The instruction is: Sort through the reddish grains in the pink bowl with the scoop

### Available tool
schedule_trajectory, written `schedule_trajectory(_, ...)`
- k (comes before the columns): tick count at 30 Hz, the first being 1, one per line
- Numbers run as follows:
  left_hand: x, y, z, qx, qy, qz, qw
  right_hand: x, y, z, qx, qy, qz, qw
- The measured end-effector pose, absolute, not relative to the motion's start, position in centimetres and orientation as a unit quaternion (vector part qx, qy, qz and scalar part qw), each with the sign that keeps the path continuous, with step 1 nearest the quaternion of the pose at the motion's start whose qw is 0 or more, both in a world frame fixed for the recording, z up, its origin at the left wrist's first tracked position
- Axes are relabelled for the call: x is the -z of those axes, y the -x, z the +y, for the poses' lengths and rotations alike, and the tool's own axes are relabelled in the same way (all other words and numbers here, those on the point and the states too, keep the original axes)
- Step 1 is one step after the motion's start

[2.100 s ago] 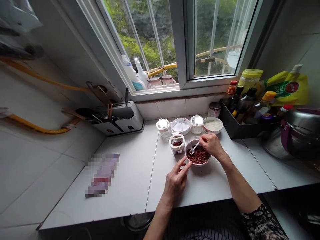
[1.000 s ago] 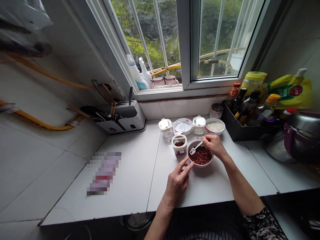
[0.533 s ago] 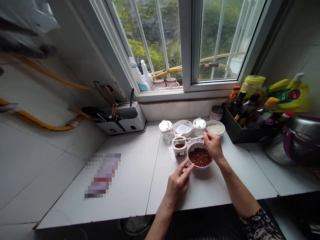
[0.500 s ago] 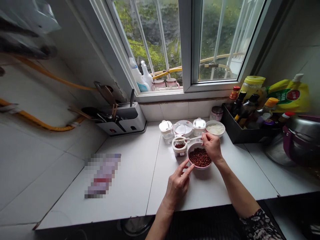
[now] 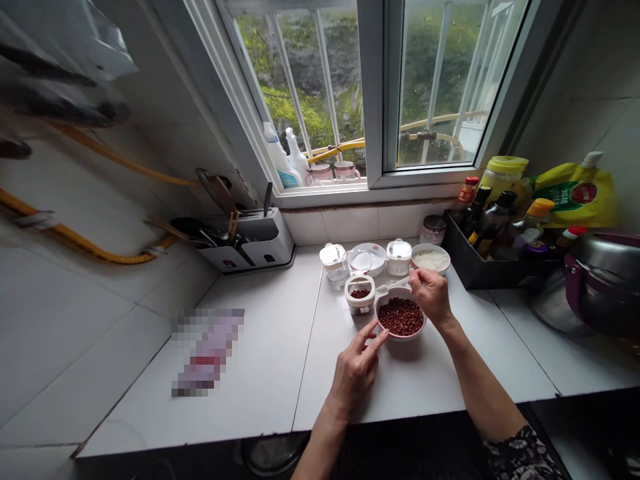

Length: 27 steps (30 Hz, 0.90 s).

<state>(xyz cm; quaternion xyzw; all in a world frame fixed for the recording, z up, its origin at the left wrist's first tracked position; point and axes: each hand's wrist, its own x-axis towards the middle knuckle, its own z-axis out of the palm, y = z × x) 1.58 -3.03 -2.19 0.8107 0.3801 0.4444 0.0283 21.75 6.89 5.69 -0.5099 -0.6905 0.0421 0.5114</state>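
A pink-rimmed bowl (image 5: 401, 317) full of dark red peppercorn-like grains stands on the white counter. My right hand (image 5: 431, 293) is closed on the handle of a small white spoon (image 5: 395, 285), whose head is over the bowl's back left rim. My left hand (image 5: 359, 363) touches the bowl's left side with its fingertips, fingers apart. Left of the bowl is an open clear jar (image 5: 360, 301) holding some of the same grains, its lid raised behind it. At the back stand two white-lidded jars (image 5: 333, 260) (image 5: 399, 257), a white dish (image 5: 370, 260) and a bowl of white contents (image 5: 430, 259).
A black box of bottles (image 5: 493, 270) and a metal pot (image 5: 595, 280) stand at the right. At the back left is a utensil holder (image 5: 250, 240). A blurred purple packet (image 5: 213, 353) lies on the left of the counter, below the window.
My right hand has moved slightly right, and the spoon's head has gone from over the open jar to the bowl's edge. My left hand stays at the bowl.
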Motion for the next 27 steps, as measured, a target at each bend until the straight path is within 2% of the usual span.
schedule_trajectory(5, 2.3, -1.5, -3.0, -0.443, -0.809, 0.385, 0.030, -5.3, -22.9, 7.3, -0.066, 0.541, -0.726, 0.418)
schedule_trajectory(11, 2.3, -1.4, -3.0, -0.441, -0.814, 0.378, 0.027, -4.6, -21.5, 7.1, -0.043, 0.527, -0.770, 0.357)
schedule_trajectory(27, 2.2, -1.6, -2.9, -0.444, -0.810, 0.382, 0.030, -5.0, -22.1, 7.2, -0.133, 0.522, -0.754, 0.376)
